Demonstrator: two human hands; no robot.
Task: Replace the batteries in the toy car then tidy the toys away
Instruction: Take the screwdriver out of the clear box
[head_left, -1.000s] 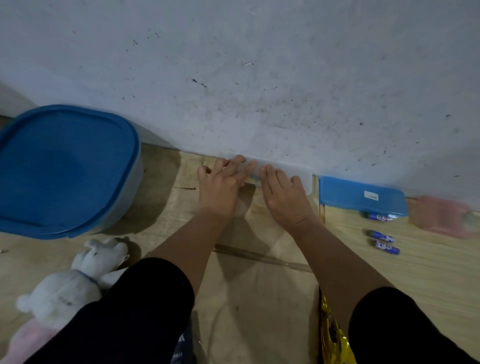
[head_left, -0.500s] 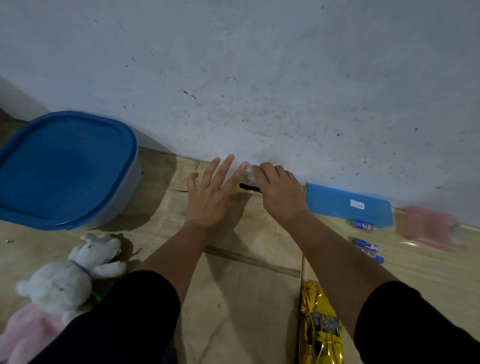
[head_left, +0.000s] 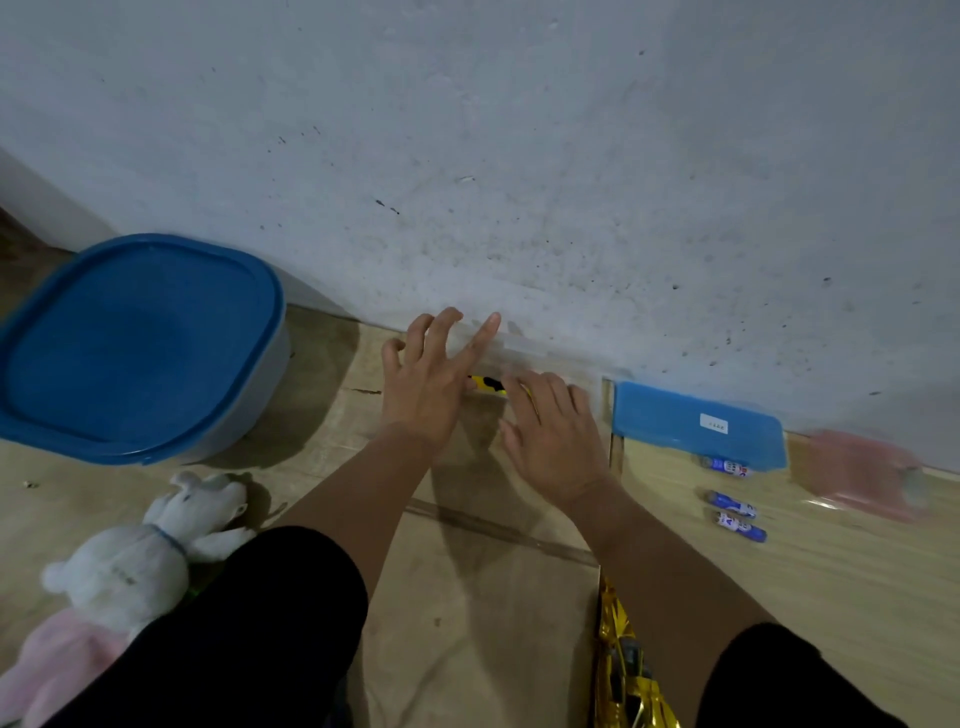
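Note:
A gold toy car (head_left: 623, 670) lies on the floor at the bottom edge, beside my right forearm. Three blue batteries (head_left: 732, 503) lie to the right, in front of a flat blue box (head_left: 696, 426). A small yellow-and-black tool (head_left: 487, 384) rests at the foot of the wall between my hands. My left hand (head_left: 431, 389) hovers beside it with spread fingers and holds nothing. My right hand (head_left: 556, 436) lies palm down with its fingertips over the tool's right end; whether it grips the tool is hidden.
A large tub with a blue lid (head_left: 140, 343) stands at the left against the grey wall (head_left: 519, 156). A white plush animal (head_left: 140, 551) and a pink plush (head_left: 57, 660) lie at the lower left. A blurred pink container (head_left: 857, 473) sits far right. Cardboard (head_left: 483, 597) covers the floor.
Both hands have drawn back slightly from the wall. My left hand's fingers have spread apart, and the yellow-and-black tool has come into view between the hands.

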